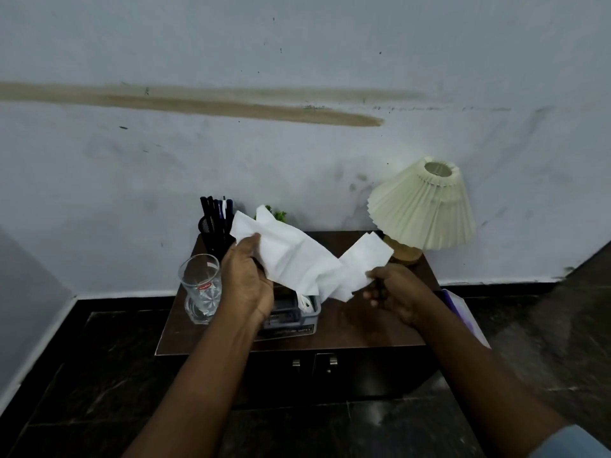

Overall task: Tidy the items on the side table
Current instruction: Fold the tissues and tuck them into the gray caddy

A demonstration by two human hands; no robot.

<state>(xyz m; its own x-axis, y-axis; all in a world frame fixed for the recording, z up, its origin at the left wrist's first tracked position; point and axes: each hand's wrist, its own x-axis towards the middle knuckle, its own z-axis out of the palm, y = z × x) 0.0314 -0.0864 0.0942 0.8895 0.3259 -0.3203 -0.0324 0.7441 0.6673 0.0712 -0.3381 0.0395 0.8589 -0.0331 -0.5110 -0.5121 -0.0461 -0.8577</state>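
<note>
The dark wooden surface point(363, 328) stands against the wall in front of you, with cupboard doors below it. At its back right corner is the lamp point(423, 206), its pleated cream shade tilted on a wooden base.

You hold the white tissue paper point(297, 259) above the middle of the surface, raised clear of the top and slung loosely between both hands. Your left hand point(248, 279) grips the left end, thumb laid over the sheet and fingers curled beneath it. Your right hand point(393, 292) pinches the right end between thumb and fingertips. I cannot tell whether it is one long piece or two overlapping.

Expect the tissue to be nearly weightless and limp, with no stiffness to keep a shape, and it will likely tear if you pull your hands apart. Hold it by the edges or corners with a light pinch. Bring the ends together to fold it instead of stretching it.

Under your hands sits a grey box point(291, 322) with something white poking out of it. The glass point(200, 289) stands at the front left, just beside your left wrist; it is fragile and could easily be knocked by that forearm. A black mesh pen holder point(215, 226) full of dark pens is at the back left. A small green plant point(277, 214) peeps out from behind the tissue.
</note>
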